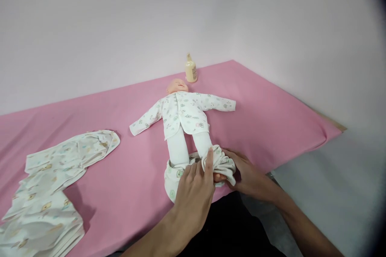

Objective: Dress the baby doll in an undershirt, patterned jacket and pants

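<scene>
Both hands bunch printed trousers at a doll's feet on a pink tabletop.

The pink tabletop (271, 116) runs wide under a pale wall. A doll (183, 116) in a printed top lies face up at the middle, head away from the person, white legs toward the near edge. Loose printed baby clothes (51, 184) lie well apart to the left. The left hand (194, 192) and right hand (247, 174) meet at the doll's feet, each grip closed on the gathered printed trousers (220, 166), which wrap the lower legs. A small cream bottle (191, 70) stands upright just beyond the head.
</scene>
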{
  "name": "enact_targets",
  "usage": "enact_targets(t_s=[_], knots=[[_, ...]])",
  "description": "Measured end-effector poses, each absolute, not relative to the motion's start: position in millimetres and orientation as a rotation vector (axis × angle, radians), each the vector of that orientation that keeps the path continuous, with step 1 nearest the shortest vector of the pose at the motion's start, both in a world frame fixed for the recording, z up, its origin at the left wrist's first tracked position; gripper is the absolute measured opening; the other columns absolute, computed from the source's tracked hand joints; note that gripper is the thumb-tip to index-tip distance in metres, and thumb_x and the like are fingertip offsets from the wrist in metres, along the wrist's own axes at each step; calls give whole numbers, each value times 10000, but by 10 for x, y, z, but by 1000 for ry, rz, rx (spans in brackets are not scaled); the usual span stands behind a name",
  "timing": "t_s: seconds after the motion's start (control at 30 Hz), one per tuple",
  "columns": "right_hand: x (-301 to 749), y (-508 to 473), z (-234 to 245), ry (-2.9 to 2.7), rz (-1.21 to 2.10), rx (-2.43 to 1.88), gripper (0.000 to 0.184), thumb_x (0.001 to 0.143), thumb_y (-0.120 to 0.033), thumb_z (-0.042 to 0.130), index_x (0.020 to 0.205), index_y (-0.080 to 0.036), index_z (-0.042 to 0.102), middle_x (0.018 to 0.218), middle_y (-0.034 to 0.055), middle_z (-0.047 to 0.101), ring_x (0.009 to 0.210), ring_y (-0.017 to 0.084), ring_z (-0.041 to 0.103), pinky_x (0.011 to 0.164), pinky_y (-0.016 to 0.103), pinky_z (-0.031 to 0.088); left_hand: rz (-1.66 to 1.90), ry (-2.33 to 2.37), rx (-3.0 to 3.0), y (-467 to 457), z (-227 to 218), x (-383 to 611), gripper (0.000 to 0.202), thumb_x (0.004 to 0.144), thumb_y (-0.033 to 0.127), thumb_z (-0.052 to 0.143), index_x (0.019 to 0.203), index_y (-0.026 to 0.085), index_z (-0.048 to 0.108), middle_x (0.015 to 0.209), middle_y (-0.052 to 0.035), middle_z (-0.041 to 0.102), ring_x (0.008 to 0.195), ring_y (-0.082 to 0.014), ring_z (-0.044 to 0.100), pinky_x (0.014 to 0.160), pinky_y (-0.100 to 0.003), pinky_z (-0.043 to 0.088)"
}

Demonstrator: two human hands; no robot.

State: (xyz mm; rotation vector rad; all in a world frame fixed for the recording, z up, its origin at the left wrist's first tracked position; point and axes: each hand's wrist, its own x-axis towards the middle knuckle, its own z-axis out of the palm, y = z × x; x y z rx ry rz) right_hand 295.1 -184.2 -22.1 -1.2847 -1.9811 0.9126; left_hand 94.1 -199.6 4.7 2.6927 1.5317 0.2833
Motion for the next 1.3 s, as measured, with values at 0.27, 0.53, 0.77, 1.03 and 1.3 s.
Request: enact_targets(t_s=[0.27, 0.53, 0.77, 1.03, 1.3], knots=[[2934, -1605, -152, -1841, 1037, -1178, 464, 841, -263, 623, 1295, -208, 546, 1246, 93, 638, 1089, 247, 624, 927, 409, 507, 572, 1446, 2464, -1991, 64, 863, 790, 917, 90, 401, 1565, 271, -12, 1315, -96, 556, 1165, -246, 547, 972, -434, 469], [3029, -1437, -186, -1954, 955, -1184, 384, 837, -208, 605, 1219, -248, 615, 1236, 67, 629, 1184, 259, 559, 1018, 467, 455, 509, 1416, 2399, -1812, 331, 673, 654, 882, 137, 504, 1492, 284, 321, 1230, -64, 618, 1132, -227, 574, 934, -381, 502], [3261, -1256, 128, -1772, 1400, -994, 445, 843, -434, 659, 1253, -265, 625, 1319, 59, 612, 1254, 250, 538, 1056, 466, 436, 388, 1295, 2225, -1766, 581, 335, 581, 890, 449, 597, 1432, 323, 431, 1076, -50, 612, 998, -217, 582, 835, -346, 525], [2990, -815, 65, -1991, 1444, -1055, 293, 927, -454, 525, 977, -218, 691, 912, 5, 682, 811, 161, 605, 744, 297, 485, 289, 1423, 2195, -1719, 606, -76, 298, 960, 468, 457, 1082, 236, 598, 987, -24, 576, 927, -172, 533, 811, -293, 494], [3063, -659, 179, -2301, 1706, -813, 255, 878, -402, 608, 962, -195, 730, 868, -1, 666, 748, 134, 566, 669, 239, 432, 214, 1335, 1992, -1603, 516, -247, 331, 967, 515, 414, 911, 206, 519, 975, -19, 481, 887, -143, 468, 785, -256, 467]])
